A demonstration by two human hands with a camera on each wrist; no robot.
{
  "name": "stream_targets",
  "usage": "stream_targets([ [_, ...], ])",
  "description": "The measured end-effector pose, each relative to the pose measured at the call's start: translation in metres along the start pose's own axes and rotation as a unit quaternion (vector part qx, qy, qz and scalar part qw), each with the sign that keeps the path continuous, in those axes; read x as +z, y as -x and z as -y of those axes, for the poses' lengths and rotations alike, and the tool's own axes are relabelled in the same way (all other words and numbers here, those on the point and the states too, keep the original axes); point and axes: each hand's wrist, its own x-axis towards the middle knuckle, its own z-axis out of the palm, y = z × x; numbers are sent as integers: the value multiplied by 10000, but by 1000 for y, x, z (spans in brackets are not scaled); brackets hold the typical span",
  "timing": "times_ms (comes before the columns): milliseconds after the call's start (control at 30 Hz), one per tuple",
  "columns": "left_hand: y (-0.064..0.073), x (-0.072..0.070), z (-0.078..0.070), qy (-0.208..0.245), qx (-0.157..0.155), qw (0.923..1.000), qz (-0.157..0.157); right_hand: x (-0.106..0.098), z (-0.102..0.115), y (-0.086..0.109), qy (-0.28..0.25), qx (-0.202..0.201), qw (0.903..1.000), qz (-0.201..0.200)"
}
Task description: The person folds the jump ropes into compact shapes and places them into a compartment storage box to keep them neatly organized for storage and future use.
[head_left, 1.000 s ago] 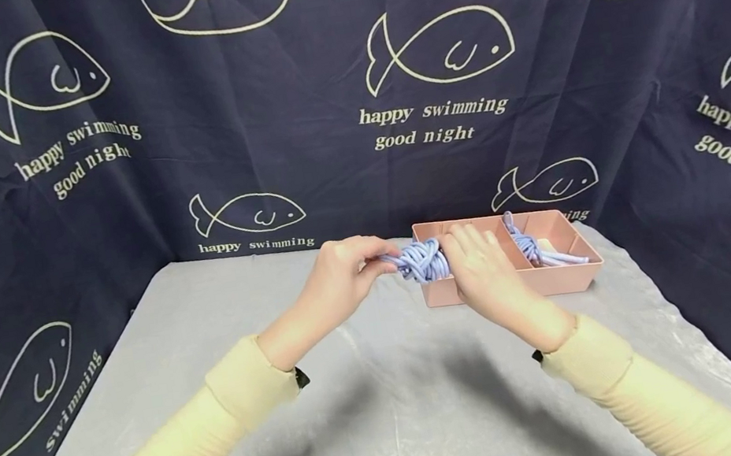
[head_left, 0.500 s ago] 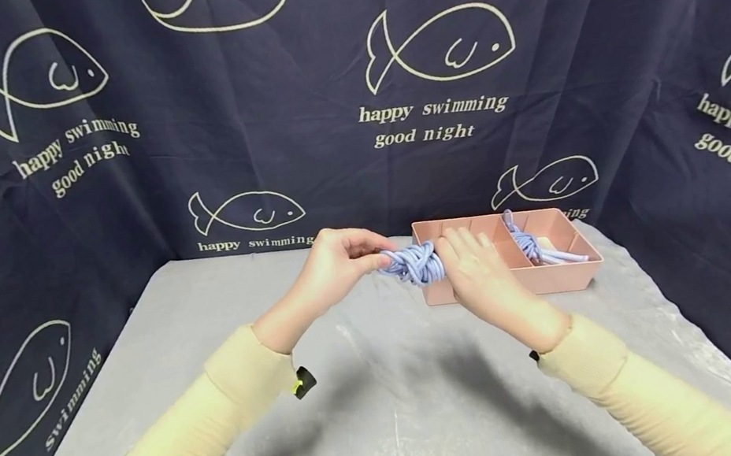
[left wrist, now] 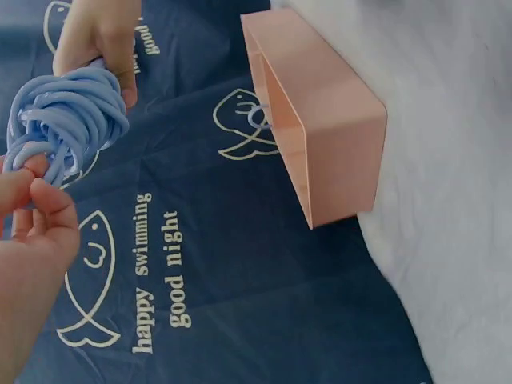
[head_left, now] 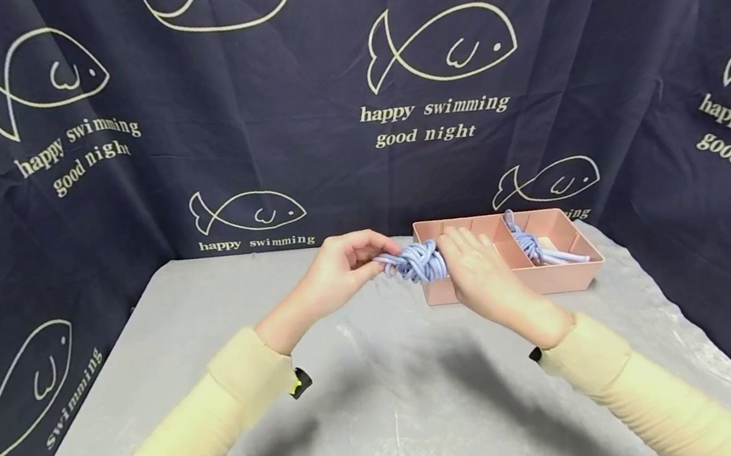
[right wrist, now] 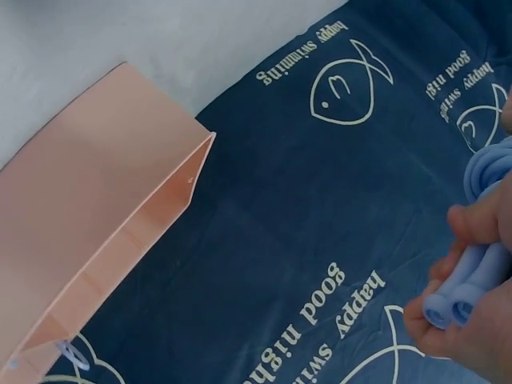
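A wound bundle of light blue cord (head_left: 419, 262) is held up between both hands, in front of the pink box's left part. My left hand (head_left: 341, 272) pinches the bundle's left end between thumb and fingers, where the left wrist view shows a loop of cord (left wrist: 68, 120) at the fingertips. My right hand (head_left: 480, 270) grips the other end. In the right wrist view two thick, round cord ends (right wrist: 454, 306) with hollow tips stick out of that hand's curled fingers.
The pink box (head_left: 518, 283) with a divider stands at the back right of the grey-covered table (head_left: 369, 435). Its right compartment holds a second tied blue cord bundle (head_left: 527, 244), one end loop rising above the rim. Dark fish-print curtains (head_left: 318, 108) hang behind and at both sides.
Both hands and the cord bundle have shifted slightly left, then back right. My left fingers have changed their pinch on the bundle's left end a little.
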Motion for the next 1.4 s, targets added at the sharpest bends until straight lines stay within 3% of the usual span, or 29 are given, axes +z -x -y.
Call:
stream_targets([
  [67, 2, 1, 0, -441, 332, 9984, -153, -1, -1, 0, -141, 26, 9999, 42],
  [133, 3, 2, -1, -1070, 790, 9904, -371, -1, -1, 1, -299, 15, 9995, 60],
  [200, 3, 3, -2, -1798, 1346, 9726, -593, -2, -2, 1, -467, -37, 9989, 74],
  [267, 3, 4, -3, -2472, 1985, 9459, -685, -2, -2, 1, -613, -111, 9980, 96],
  [333, 2, 5, -4, -3213, 2662, 9061, -703, -3, -1, 0, -768, -139, 9968, 160],
  [367, 2, 5, -4, -3563, 3043, 8809, -661, -4, -1, 0, -818, -135, 9964, 200],
  [433, 2, 3, -2, -4260, 3814, 8186, -553, -5, -1, -1, -941, -92, 9951, 281],
  [500, 2, 0, 0, -4689, 4402, 7643, -461, -6, 0, -1, -1018, -37, 9942, 356],
  [533, 3, -1, 1, -4811, 4598, 7454, -386, -6, -1, -1, -1030, -27, 9939, 387],
  [567, 3, -3, 2, -4883, 4741, 7320, -312, -7, -1, -1, -1023, -16, 9939, 415],
  [600, 3, -5, 2, -4926, 4790, 7262, -229, -7, -1, 0, -1024, -18, 9938, 442],
  [667, 4, -8, 2, -4870, 4690, 7367, 3, -9, -2, 2, -976, -33, 9941, 481],
  [833, 8, -13, 1, -4658, 4037, 7846, 670, -10, -4, 6, -814, -75, 9955, 485],
  [933, 11, -15, 2, -4520, 3769, 8044, 817, -10, -4, 9, -654, -188, 9968, 419],
  [1000, 12, -16, 2, -4403, 3713, 8130, 861, -9, -5, 11, -578, -255, 9973, 367],
  [1233, 17, -19, 7, -4162, 3633, 8258, 1130, -9, -4, 16, -588, -407, 9965, 439],
  [1400, 22, -23, 10, -4021, 3371, 8435, 1146, -13, -5, 18, -620, -439, 9945, 719],
])
